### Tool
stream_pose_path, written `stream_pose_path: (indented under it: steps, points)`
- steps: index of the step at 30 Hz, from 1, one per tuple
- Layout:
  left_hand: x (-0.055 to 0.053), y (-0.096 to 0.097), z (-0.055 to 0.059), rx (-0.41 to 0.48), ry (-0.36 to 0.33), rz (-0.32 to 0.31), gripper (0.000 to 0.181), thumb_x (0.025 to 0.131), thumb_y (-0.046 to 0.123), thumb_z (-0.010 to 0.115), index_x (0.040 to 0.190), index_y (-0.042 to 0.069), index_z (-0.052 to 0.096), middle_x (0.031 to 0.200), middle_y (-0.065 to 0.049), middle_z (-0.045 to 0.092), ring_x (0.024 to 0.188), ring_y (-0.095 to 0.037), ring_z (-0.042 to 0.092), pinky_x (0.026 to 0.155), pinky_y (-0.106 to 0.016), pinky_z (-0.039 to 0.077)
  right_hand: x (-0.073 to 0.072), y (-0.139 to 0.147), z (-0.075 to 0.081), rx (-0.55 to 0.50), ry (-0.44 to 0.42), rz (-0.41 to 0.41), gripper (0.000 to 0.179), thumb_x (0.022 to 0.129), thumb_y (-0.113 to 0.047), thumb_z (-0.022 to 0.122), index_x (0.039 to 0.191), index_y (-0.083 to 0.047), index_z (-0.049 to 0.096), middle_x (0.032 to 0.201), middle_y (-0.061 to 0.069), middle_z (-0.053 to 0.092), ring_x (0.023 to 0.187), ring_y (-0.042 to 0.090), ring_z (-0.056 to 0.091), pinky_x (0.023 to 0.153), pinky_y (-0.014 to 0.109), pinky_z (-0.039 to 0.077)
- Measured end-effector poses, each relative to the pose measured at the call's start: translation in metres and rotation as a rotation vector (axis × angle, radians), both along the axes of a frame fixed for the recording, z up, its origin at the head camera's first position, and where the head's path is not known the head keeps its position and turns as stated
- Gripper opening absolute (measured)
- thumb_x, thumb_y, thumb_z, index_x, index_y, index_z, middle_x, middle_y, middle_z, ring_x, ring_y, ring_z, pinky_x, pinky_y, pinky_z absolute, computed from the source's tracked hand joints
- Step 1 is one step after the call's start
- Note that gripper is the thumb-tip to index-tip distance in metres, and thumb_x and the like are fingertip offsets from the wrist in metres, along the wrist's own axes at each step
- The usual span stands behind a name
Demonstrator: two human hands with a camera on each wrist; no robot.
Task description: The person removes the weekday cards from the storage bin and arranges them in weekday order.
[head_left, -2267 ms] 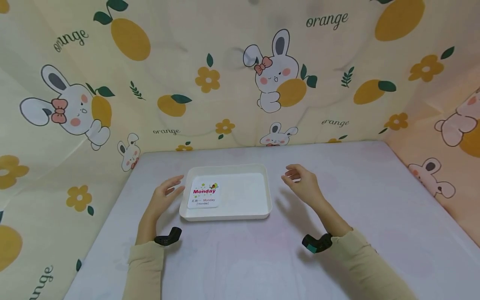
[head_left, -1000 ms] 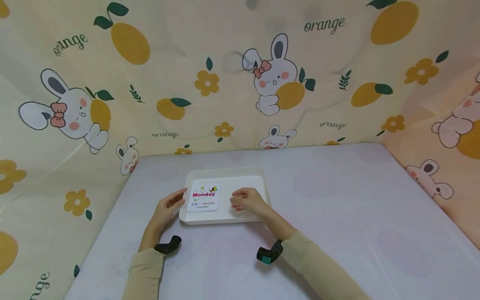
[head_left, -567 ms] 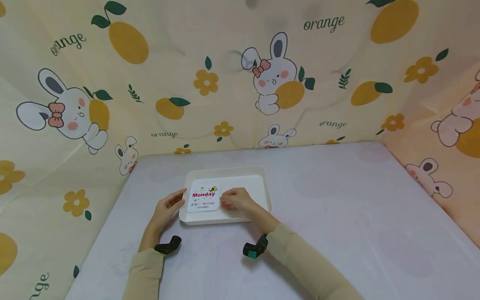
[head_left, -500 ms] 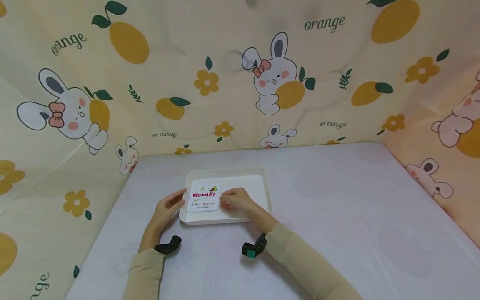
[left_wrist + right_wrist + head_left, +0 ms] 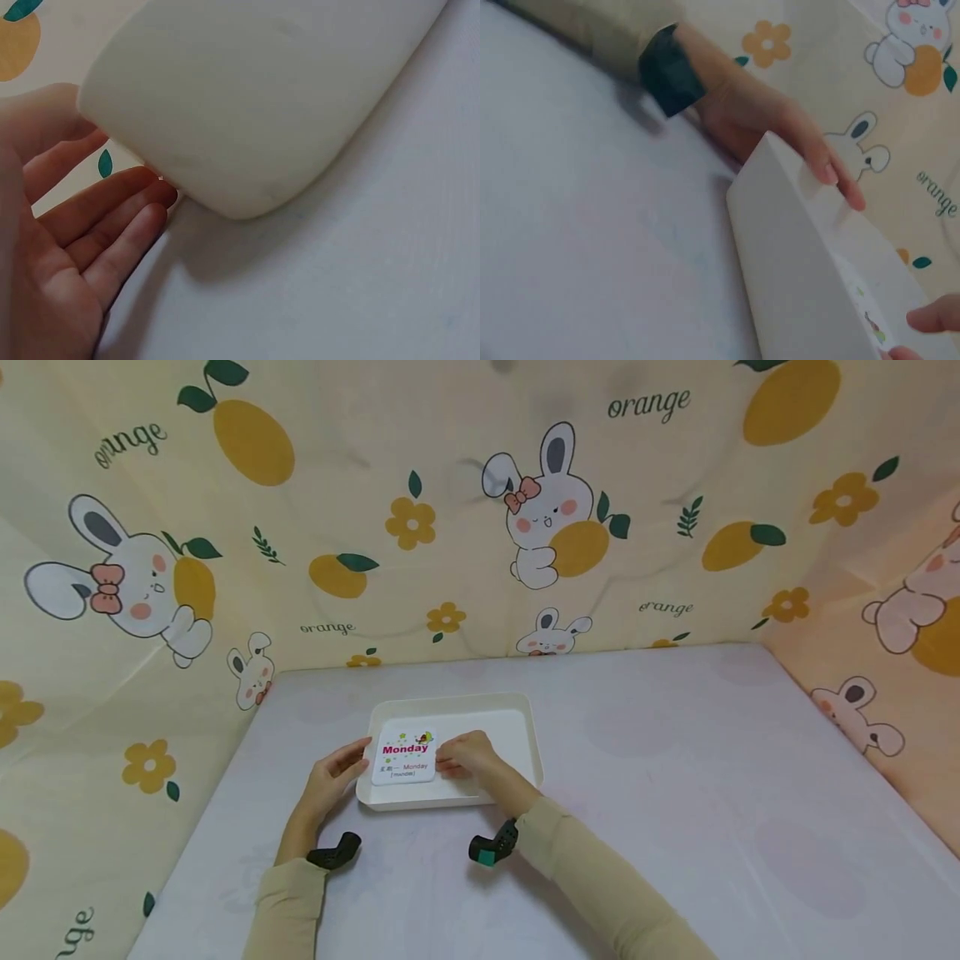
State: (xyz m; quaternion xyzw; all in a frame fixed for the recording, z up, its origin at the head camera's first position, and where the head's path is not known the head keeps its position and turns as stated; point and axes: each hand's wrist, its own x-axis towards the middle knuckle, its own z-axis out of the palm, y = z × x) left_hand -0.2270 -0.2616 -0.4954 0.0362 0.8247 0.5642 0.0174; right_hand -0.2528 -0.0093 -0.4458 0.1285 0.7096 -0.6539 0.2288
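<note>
A white card [image 5: 404, 752] printed "Monday" with stars and Chinese characters lies in the left part of a shallow white tray [image 5: 450, 802]. My right hand [image 5: 468, 755] is over the tray, its fingertips right at the card's right edge. In the right wrist view, its two visible fingertips [image 5: 934, 313] stand apart beside the card's printed picture. Much of that hand is out of that view. My left hand [image 5: 331, 777] is at the tray's left side, fingers relaxed. In the left wrist view, the left fingertips [image 5: 154, 191] meet the tray's edge.
The tray stands on a table with a pale cloth [image 5: 660, 793]. A patterned curtain [image 5: 450, 510] with rabbits and oranges rises behind the table and at both sides. Each wrist wears a black camera mount [image 5: 334, 852].
My right hand has come from the right of the tray over it to the card's right edge. My left hand has stayed at the tray's left side. The card has not shifted in the tray.
</note>
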Motion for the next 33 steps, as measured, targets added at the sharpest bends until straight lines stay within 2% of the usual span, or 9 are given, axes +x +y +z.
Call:
stream_pose_path:
  steps: [4, 7, 15, 22, 24, 31, 33]
  points:
    - [-0.001, -0.002, -0.001, -0.010, 0.013, -0.006, 0.048, 0.096, 0.026, 0.059, 0.139, 0.006, 0.050, 0.145, -0.018, 0.050, 0.104, 0.014, 0.051, 0.090, -0.001, 0.040, -0.003, -0.002, 0.000, -0.041, -0.065, -0.070, 0.023, 0.083, -0.001, 0.069, 0.106, 0.005, 0.066, 0.079, 0.011, 0.074, 0.059, 0.010, 0.066, 0.056, 0.019, 0.055]
    - [-0.001, -0.003, -0.002, -0.015, 0.016, -0.006, 0.049, 0.096, 0.027, 0.059, 0.139, 0.006, 0.050, 0.145, -0.018, 0.050, 0.105, 0.014, 0.051, 0.090, -0.002, 0.040, -0.004, -0.003, 0.000, -0.058, -0.076, -0.096, 0.025, 0.082, 0.001, 0.069, 0.106, 0.006, 0.066, 0.071, 0.008, 0.072, 0.056, 0.010, 0.066, 0.055, 0.019, 0.055]
    - [-0.003, -0.005, -0.004, -0.004, -0.008, -0.002, 0.050, 0.095, 0.028, 0.060, 0.139, 0.007, 0.050, 0.146, -0.016, 0.049, 0.106, 0.016, 0.050, 0.090, -0.001, 0.039, -0.005, -0.009, -0.010, -0.048, -0.011, -0.128, 0.023, 0.078, 0.001, 0.074, 0.099, 0.007, 0.069, 0.061, 0.002, 0.064, 0.051, 0.006, 0.060, 0.052, 0.016, 0.053]
    - [-0.001, -0.002, -0.003, 0.017, -0.011, -0.006, 0.049, 0.095, 0.026, 0.061, 0.139, 0.007, 0.051, 0.146, -0.016, 0.050, 0.104, 0.015, 0.051, 0.090, -0.001, 0.039, -0.003, -0.011, -0.013, -0.036, 0.045, -0.117, 0.022, 0.076, -0.001, 0.076, 0.096, 0.005, 0.071, 0.056, -0.001, 0.062, 0.048, 0.005, 0.057, 0.046, 0.014, 0.048]
    - [-0.001, -0.002, -0.002, 0.023, -0.017, -0.006, 0.049, 0.095, 0.026, 0.060, 0.139, 0.007, 0.050, 0.147, -0.016, 0.049, 0.105, 0.016, 0.050, 0.090, -0.001, 0.039, -0.001, -0.012, -0.013, -0.004, 0.063, -0.105, 0.021, 0.075, -0.002, 0.077, 0.094, 0.004, 0.072, 0.056, -0.001, 0.062, 0.047, 0.006, 0.056, 0.045, 0.014, 0.046]
    - [0.000, -0.001, 0.000, 0.030, 0.005, -0.009, 0.048, 0.095, 0.023, 0.060, 0.139, 0.005, 0.050, 0.147, -0.017, 0.048, 0.105, 0.015, 0.050, 0.090, -0.001, 0.039, -0.001, -0.016, -0.017, 0.216, 0.161, -0.064, 0.021, 0.071, -0.010, 0.083, 0.089, -0.003, 0.074, 0.057, 0.001, 0.065, 0.045, 0.006, 0.054, 0.043, 0.013, 0.042]
    - [0.000, -0.002, -0.001, 0.028, 0.007, -0.010, 0.048, 0.095, 0.023, 0.060, 0.139, 0.005, 0.050, 0.147, -0.017, 0.048, 0.105, 0.015, 0.051, 0.090, -0.001, 0.040, -0.002, -0.018, -0.018, 0.234, 0.169, -0.066, 0.020, 0.072, -0.009, 0.082, 0.088, -0.003, 0.073, 0.056, 0.001, 0.065, 0.044, 0.005, 0.053, 0.042, 0.013, 0.042]
